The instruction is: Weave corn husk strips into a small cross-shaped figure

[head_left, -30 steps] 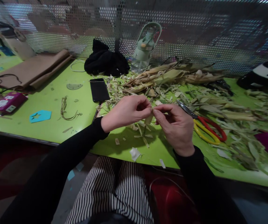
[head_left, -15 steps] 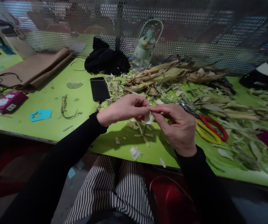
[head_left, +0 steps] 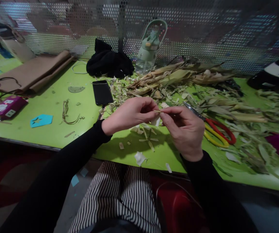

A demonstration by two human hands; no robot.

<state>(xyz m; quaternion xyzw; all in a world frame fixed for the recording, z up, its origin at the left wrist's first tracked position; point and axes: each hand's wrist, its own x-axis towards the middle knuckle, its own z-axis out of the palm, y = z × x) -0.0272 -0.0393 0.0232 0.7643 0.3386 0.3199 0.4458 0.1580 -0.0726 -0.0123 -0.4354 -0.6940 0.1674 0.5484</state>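
Note:
My left hand (head_left: 137, 113) and my right hand (head_left: 184, 127) meet fingertip to fingertip above the front of the green table. Between them runs a thin, pale plant strip (head_left: 157, 111), pinched at one end by each hand. A small white piece (head_left: 156, 122) shows just under the fingertips; which hand bears it, or whether it lies lower, I cannot tell. Below the hands, pale strips crossed like a star (head_left: 149, 140) lie on the table. A crumpled white scrap (head_left: 139, 158) is near the edge. Scissors (head_left: 219, 131) with red and yellow handles lie beside my right hand.
Dried corn husks (head_left: 178, 76) and leaf scraps spread across the back and right. A black phone (head_left: 102, 93), black cloth (head_left: 110, 63) and green bottle (head_left: 149, 48) stand or lie beyond my hands. At left are brown paper (head_left: 30, 71), a blue star-cut card (head_left: 41, 120) and a purple box (head_left: 8, 106).
My fingertips have drawn slightly apart, and the thin strip now shows between them. The whole view has shifted a little; the things on the table stay put.

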